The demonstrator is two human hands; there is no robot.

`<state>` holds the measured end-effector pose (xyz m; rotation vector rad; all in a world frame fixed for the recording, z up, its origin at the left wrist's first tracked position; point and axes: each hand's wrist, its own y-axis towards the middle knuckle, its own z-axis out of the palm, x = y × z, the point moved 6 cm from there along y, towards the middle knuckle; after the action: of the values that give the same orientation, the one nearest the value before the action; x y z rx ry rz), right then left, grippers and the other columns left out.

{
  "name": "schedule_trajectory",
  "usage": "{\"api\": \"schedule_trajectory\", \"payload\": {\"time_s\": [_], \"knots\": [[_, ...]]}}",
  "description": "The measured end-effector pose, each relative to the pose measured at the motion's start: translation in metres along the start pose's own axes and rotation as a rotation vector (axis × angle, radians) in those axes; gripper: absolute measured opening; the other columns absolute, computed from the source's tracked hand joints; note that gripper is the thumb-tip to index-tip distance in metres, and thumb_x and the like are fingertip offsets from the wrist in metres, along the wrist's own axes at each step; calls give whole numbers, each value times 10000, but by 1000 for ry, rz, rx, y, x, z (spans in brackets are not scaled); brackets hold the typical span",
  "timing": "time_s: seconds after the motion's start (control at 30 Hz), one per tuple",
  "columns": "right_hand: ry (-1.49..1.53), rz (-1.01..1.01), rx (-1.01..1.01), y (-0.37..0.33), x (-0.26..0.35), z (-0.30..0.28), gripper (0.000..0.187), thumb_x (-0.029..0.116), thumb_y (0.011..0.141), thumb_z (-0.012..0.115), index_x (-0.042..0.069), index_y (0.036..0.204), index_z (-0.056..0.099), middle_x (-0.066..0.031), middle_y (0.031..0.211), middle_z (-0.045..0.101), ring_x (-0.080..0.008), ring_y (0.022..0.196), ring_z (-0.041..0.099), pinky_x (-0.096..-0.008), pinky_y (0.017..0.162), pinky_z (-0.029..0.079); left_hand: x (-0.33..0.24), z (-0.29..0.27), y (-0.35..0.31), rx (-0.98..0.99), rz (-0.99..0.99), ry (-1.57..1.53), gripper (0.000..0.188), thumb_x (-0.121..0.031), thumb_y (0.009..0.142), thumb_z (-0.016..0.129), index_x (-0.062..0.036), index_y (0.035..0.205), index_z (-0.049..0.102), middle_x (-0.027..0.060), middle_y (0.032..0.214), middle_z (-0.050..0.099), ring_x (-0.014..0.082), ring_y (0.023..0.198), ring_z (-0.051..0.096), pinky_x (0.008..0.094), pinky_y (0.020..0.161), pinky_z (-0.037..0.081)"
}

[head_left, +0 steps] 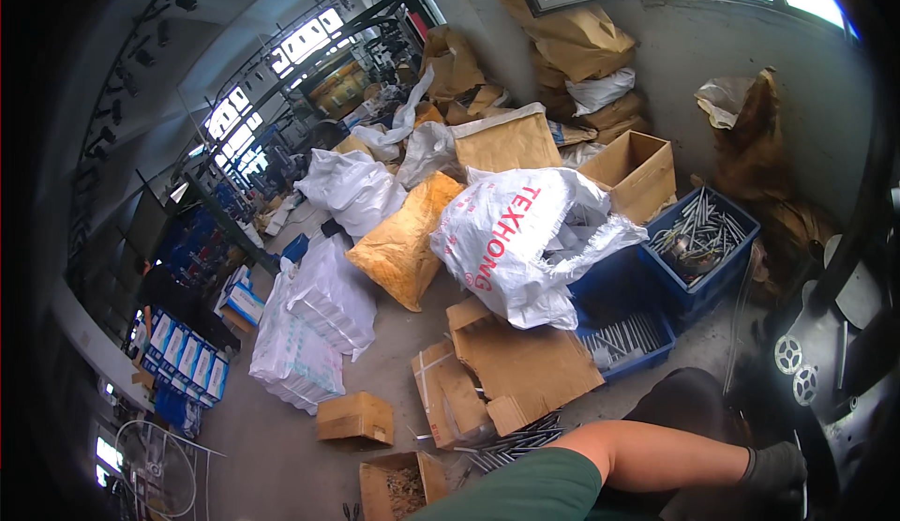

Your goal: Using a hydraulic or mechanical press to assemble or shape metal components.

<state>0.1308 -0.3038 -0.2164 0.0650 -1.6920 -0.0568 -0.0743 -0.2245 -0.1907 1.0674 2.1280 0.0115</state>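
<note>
My left hand (780, 468), in a dark grey glove, is at the lower right beside a dark machine (858, 385). The bare forearm bends back toward it from a green sleeve. Its fingers lie in shadow near the picture's rim, so their grip cannot be made out. A thin bright rod-like edge shows by the fingertips. Two small spoked wheels (788, 355) sit on the machine just above the hand. My right hand is out of the picture. Beyond my arm, a dark-clad knee (682, 401) shows.
Blue crates (705, 282) hold metal rods; more rods (514, 446) lie on the floor beside flattened cardboard (525, 363). A white woven sack (502, 240) rests near the crates. Small boxes (354, 418), wrapped white bundles (305, 343) and brown sacks (586, 43) stand around.
</note>
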Motion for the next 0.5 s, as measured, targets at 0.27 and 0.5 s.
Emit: {"api": "schedule_trajectory", "payload": {"time_s": [0.27,0.5], "knots": [[-68,-176,-90,-4,68,40,119,122,982,680,40,1039,617,-13,766,623,-158,659,624,-277,610,511,-15,-10,0,-74,-183,-923,360,-211,985,683,2,1261,591,160,1137,689,241,1076,661,385,957,526],[-627,-570,-76,41,111,41,235,-14,790,748,101,983,683,-84,910,711,-297,872,714,-536,1114,431,0,-16,12,-311,-277,-1176,245,-248,1086,571,-33,1198,611,75,1075,689,140,955,677,298,861,564]]}}
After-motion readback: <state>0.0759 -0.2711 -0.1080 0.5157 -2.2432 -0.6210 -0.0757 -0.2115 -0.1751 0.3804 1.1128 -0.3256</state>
